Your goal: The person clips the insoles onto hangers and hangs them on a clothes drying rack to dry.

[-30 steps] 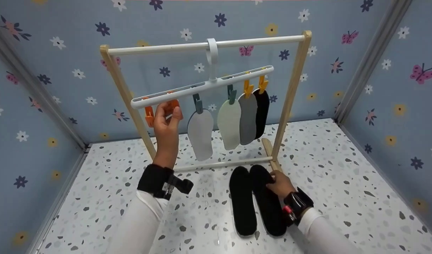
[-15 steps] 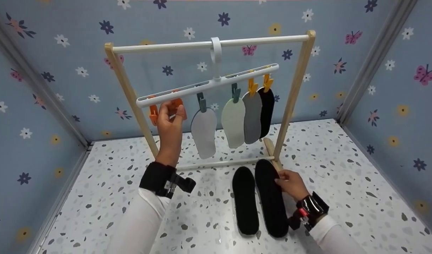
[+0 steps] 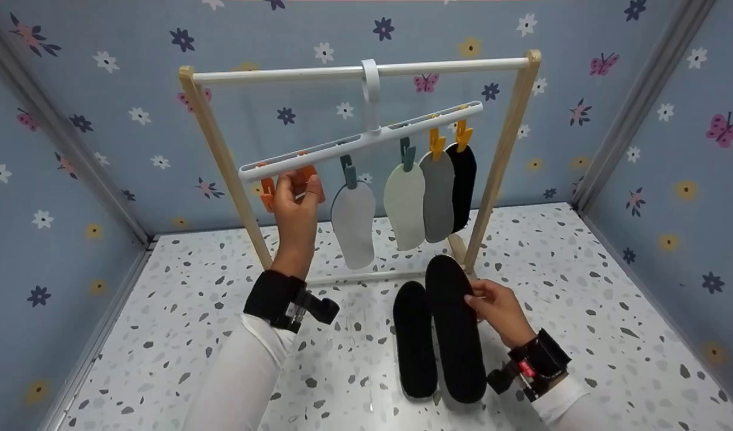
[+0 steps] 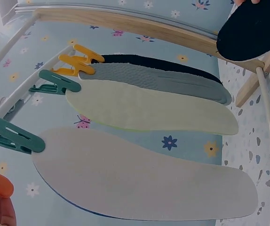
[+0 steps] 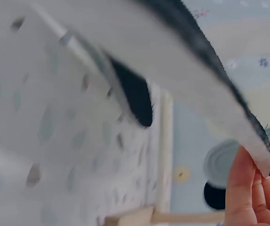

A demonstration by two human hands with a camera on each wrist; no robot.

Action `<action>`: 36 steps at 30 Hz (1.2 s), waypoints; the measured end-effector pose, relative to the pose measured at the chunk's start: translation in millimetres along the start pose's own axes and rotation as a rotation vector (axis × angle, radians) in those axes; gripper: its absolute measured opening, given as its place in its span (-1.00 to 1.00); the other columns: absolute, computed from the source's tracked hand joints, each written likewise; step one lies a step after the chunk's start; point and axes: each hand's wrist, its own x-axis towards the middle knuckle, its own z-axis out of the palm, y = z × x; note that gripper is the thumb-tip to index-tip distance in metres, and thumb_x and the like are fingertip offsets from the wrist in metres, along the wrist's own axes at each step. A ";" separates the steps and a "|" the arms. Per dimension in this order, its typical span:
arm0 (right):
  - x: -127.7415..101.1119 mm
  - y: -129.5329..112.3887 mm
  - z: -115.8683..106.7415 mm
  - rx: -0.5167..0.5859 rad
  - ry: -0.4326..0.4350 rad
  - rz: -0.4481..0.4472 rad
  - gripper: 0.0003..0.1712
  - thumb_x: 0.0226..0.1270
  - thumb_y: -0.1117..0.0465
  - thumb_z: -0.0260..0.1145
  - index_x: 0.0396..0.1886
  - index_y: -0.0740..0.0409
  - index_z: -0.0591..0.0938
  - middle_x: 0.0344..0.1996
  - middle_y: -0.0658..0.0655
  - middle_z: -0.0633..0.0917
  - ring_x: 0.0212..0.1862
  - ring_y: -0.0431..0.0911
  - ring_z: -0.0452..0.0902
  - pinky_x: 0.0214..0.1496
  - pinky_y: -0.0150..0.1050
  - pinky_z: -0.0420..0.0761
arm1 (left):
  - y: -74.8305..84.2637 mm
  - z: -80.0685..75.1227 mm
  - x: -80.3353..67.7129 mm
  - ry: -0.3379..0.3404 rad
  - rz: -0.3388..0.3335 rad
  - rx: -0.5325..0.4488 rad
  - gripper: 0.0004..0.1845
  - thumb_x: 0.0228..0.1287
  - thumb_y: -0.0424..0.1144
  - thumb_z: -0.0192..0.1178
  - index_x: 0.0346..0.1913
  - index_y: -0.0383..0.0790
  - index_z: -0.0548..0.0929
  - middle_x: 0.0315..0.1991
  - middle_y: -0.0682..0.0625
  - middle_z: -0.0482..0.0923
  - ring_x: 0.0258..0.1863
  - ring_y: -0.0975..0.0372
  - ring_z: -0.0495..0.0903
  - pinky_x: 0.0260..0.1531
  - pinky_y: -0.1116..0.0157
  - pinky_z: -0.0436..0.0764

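My left hand (image 3: 297, 209) pinches an orange clothespin (image 3: 310, 179) near the left end of the white hanger bar (image 3: 306, 160). A second orange clothespin (image 3: 267, 196) hangs just left of it. Between thumb and fingers, my right hand (image 3: 503, 308) holds the edge of a black insole (image 3: 453, 323), its far end tilted up off the floor; the right wrist view shows its pale underside (image 5: 186, 84). Another black insole (image 3: 414, 341) lies on the floor to its left. Clipped to the hanger are a light grey insole (image 3: 353, 224), a pale green one (image 3: 404, 206), a grey one (image 3: 438, 197) and a black one (image 3: 464, 185).
The hanger hooks over the white top rod (image 3: 450, 67) of a wooden rack (image 3: 503, 161). Green clothespins (image 3: 349, 173) and yellow clothespins (image 3: 437, 146) grip the hung insoles. A speckled white floor (image 3: 181, 335) and flowered walls (image 3: 127, 120) surround the rack.
My right hand has lifted the far end of the right black insole off the floor, moving up slightly. My left hand stays at the orange clothespin.
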 end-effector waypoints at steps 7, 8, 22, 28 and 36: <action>-2.0 -16.0 27.8 0.062 -0.099 -0.057 -0.67 0.26 0.43 0.23 0.00 0.50 0.50 -0.32 0.12 0.63 -0.34 -0.19 0.60 -0.28 -0.28 0.63 | 1.3 -2.2 2.7 0.024 -0.007 -0.016 -0.67 0.41 -0.24 0.05 0.16 -0.24 0.38 -0.13 -0.02 0.42 -0.13 0.20 0.44 -0.10 0.31 0.47; -2.0 -17.8 31.9 0.069 -0.104 -0.066 -0.67 0.25 0.43 0.24 0.00 0.50 0.50 -0.32 0.12 0.64 -0.34 -0.19 0.60 -0.27 -0.28 0.63 | 1.4 -2.2 2.8 0.027 -0.008 -0.019 -0.67 0.41 -0.24 0.05 0.15 -0.25 0.39 -0.14 -0.02 0.42 -0.14 0.19 0.44 -0.11 0.31 0.47; 7.8 -48.0 96.1 0.107 -0.144 -0.161 -0.71 0.22 0.43 0.26 -0.07 0.47 0.54 -0.38 0.09 0.63 -0.40 -0.21 0.52 -0.37 -0.38 0.55 | 1.1 1.4 3.9 0.046 -0.009 -0.061 -0.71 0.38 -0.26 0.08 0.09 -0.29 0.42 -0.24 -0.02 0.42 -0.25 0.20 0.44 -0.20 0.34 0.45; 13.7 -57.2 113.4 0.133 -0.194 -0.202 -0.73 0.23 0.43 0.26 -0.07 0.45 0.56 -0.36 0.09 0.64 -0.38 -0.19 0.53 -0.33 -0.36 0.55 | 1.6 0.7 4.5 0.070 0.009 -0.037 -0.71 0.37 -0.26 0.09 0.08 -0.29 0.46 -0.27 -0.01 0.46 -0.31 0.22 0.45 -0.26 0.35 0.45; 20.9 -62.8 124.4 0.188 -0.217 -0.220 -0.76 0.23 0.47 0.22 -0.10 0.48 0.55 -0.38 0.07 0.64 -0.38 -0.19 0.56 -0.28 -0.33 0.60 | 6.8 1.1 6.5 0.082 -0.002 -0.041 -0.73 0.37 -0.25 0.10 0.05 -0.30 0.46 -0.31 0.00 0.44 -0.36 0.24 0.43 -0.30 0.37 0.43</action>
